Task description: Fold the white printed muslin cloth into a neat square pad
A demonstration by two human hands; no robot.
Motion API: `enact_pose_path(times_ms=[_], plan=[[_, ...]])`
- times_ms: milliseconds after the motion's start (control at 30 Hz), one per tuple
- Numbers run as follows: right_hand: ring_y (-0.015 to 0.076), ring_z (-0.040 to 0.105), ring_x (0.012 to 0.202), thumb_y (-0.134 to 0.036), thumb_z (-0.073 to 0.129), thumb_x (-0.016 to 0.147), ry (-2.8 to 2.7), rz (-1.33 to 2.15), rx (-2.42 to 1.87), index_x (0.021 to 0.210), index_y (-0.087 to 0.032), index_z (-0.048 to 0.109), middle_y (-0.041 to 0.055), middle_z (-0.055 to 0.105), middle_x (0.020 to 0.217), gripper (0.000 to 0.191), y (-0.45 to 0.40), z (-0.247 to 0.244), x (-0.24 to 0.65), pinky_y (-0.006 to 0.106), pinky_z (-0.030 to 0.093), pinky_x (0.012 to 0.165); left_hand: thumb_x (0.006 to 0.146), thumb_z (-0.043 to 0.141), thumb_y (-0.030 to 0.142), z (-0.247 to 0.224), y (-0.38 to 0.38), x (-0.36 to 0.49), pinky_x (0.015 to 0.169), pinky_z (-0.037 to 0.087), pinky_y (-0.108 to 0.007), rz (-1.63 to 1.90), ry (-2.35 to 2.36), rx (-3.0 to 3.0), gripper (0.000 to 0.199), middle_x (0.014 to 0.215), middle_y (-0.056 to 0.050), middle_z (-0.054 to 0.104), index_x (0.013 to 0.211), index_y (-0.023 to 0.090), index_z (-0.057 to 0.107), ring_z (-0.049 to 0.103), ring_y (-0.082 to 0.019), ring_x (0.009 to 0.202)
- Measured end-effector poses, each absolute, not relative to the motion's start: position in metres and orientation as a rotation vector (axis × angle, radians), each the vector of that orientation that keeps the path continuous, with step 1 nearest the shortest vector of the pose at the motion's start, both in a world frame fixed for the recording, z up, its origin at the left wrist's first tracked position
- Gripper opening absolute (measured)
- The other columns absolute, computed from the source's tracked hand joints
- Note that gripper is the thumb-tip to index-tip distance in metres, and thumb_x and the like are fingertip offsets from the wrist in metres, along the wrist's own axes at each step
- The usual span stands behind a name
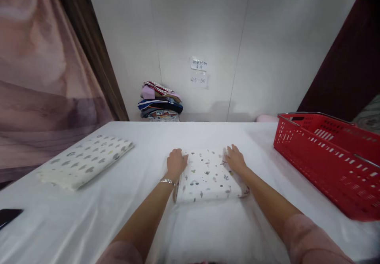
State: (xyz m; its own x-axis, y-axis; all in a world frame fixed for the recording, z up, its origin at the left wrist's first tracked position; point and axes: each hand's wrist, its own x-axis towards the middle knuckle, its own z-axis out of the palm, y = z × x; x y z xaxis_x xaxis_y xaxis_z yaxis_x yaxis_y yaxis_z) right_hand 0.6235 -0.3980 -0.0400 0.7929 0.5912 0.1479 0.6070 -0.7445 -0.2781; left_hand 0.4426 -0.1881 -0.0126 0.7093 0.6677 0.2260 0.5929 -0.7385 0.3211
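Note:
A folded white cloth [208, 175] with small printed cacti, flamingos and sunglasses lies flat on the white-covered table in front of me. My left hand [176, 162] rests at its far left corner, thumb apart from the fingers and touching the cloth's edge. At the far right corner lies my right hand [236, 160], fingers stretched forward and slightly spread, along the cloth's side. Faint shiny edges run from the cloth towards me, like clear plastic, but I cannot tell for sure. Off to the left is another folded white cloth [92, 157] with grey cloud-like shapes.
A red plastic basket [320, 159] with metal handles stands on the right of the table [142, 216]. A dark phone-like object [8, 216] lies at the left edge. Behind the table are a stack of folded fabrics [162, 101] and a wall with paper notes [198, 80].

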Motion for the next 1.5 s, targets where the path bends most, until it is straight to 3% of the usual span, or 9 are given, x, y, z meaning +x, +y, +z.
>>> enact_pose_path(times_ms=[167, 333, 633, 800, 967, 1067, 1267, 1367, 1500], plan=[[0.0247, 0.004, 0.139, -0.042, 0.032, 0.091, -1.231, -0.038, -2.73, 0.142, -0.014, 0.025, 0.0103, 0.01, 0.152, 0.059, -0.376, -0.026, 0.611, 0.045, 0.009, 0.109, 0.089, 0.035, 0.046, -0.023, -0.193, 0.458, 0.108, 0.02, -0.049, 0.368, 0.7, 2.902, 0.053, 0.146, -0.011, 0.031, 0.132, 0.016, 0.04, 0.021, -0.027, 0.136], [0.024, 0.003, 0.139, -0.053, 0.021, 0.091, -1.185, 0.193, -2.754, 0.144, -0.014, 0.019, 0.0094, 0.011, 0.152, 0.066, -0.378, -0.044, 0.614, 0.047, 0.008, 0.108, 0.088, 0.027, 0.054, -0.048, -0.188, 0.457, 0.107, 0.019, -0.053, 0.21, 0.828, 2.786, 0.063, 0.15, -0.007, 0.02, 0.138, 0.017, 0.033, 0.012, -0.027, 0.139], [0.025, 0.005, 0.139, -0.05, 0.03, 0.09, -1.143, 0.244, -2.671, 0.142, -0.016, 0.026, 0.0095, 0.014, 0.151, 0.062, -0.376, -0.041, 0.619, 0.048, 0.014, 0.107, 0.086, 0.034, 0.054, -0.046, -0.187, 0.459, 0.108, 0.017, -0.053, 0.257, 0.785, 2.649, 0.061, 0.15, -0.007, 0.022, 0.137, 0.02, 0.035, 0.01, -0.027, 0.139], [0.0247, 0.013, 0.138, -0.044, 0.041, 0.087, -0.948, 0.192, -2.54, 0.137, -0.013, 0.037, 0.0126, 0.02, 0.149, 0.059, -0.405, -0.034, 0.613, 0.039, 0.02, 0.108, 0.084, 0.044, 0.049, -0.041, -0.178, 0.443, 0.109, 0.024, -0.036, 0.387, 0.793, 2.301, 0.063, 0.15, -0.01, 0.021, 0.137, 0.017, 0.033, 0.02, -0.023, 0.137], [0.0258, 0.049, 0.117, -0.045, 0.048, 0.081, -0.723, 0.331, -2.42, 0.139, -0.015, 0.033, 0.0123, 0.046, 0.135, 0.067, -0.469, -0.051, 0.598, 0.036, 0.038, 0.097, 0.082, 0.05, 0.045, -0.042, -0.188, 0.394, 0.088, 0.042, -0.029, 0.413, 1.014, 2.1, 0.062, 0.123, -0.015, 0.056, 0.132, 0.012, 0.037, 0.057, -0.022, 0.106], [0.0239, 0.061, 0.095, -0.05, 0.051, 0.078, -0.598, 0.429, -2.359, 0.141, -0.018, 0.03, 0.0117, 0.055, 0.123, 0.074, -0.495, -0.059, 0.58, 0.034, 0.047, 0.081, 0.08, 0.052, 0.049, -0.041, -0.2, 0.373, 0.078, 0.044, -0.027, 0.308, 1.02, 2.069, 0.06, 0.101, -0.011, 0.066, 0.126, 0.013, 0.043, 0.062, -0.021, 0.091], [0.022, 0.061, 0.09, -0.034, 0.053, 0.076, -0.751, 0.336, -2.378, 0.14, -0.019, 0.033, 0.0089, 0.061, 0.113, 0.069, -0.501, -0.054, 0.59, 0.031, 0.047, 0.078, 0.079, 0.056, 0.04, -0.039, -0.238, 0.371, 0.07, 0.047, -0.027, 0.317, 1.025, 1.866, 0.037, 0.095, -0.01, 0.067, 0.106, 0.015, 0.052, 0.063, -0.019, 0.081], [0.0227, 0.062, 0.09, -0.027, 0.051, 0.076, -0.736, 0.169, -2.452, 0.137, -0.015, 0.037, 0.0096, 0.063, 0.107, 0.064, -0.502, -0.04, 0.63, 0.032, 0.047, 0.08, 0.079, 0.058, 0.036, -0.042, -0.275, 0.374, 0.057, 0.049, -0.024, 0.236, 0.879, 1.68, 0.034, 0.092, -0.009, 0.066, 0.104, 0.015, 0.049, 0.063, -0.015, 0.068], [0.0289, 0.051, 0.113, -0.026, 0.049, 0.077, -0.746, -0.138, -2.578, 0.13, -0.006, 0.046, 0.0181, 0.055, 0.122, 0.057, -0.503, -0.024, 0.658, 0.038, 0.039, 0.095, 0.076, 0.06, 0.039, -0.045, -0.309, 0.369, 0.046, 0.047, -0.023, 0.022, 0.608, 1.572, 0.041, 0.092, -0.006, 0.064, 0.109, 0.017, 0.048, 0.059, -0.011, 0.051]])
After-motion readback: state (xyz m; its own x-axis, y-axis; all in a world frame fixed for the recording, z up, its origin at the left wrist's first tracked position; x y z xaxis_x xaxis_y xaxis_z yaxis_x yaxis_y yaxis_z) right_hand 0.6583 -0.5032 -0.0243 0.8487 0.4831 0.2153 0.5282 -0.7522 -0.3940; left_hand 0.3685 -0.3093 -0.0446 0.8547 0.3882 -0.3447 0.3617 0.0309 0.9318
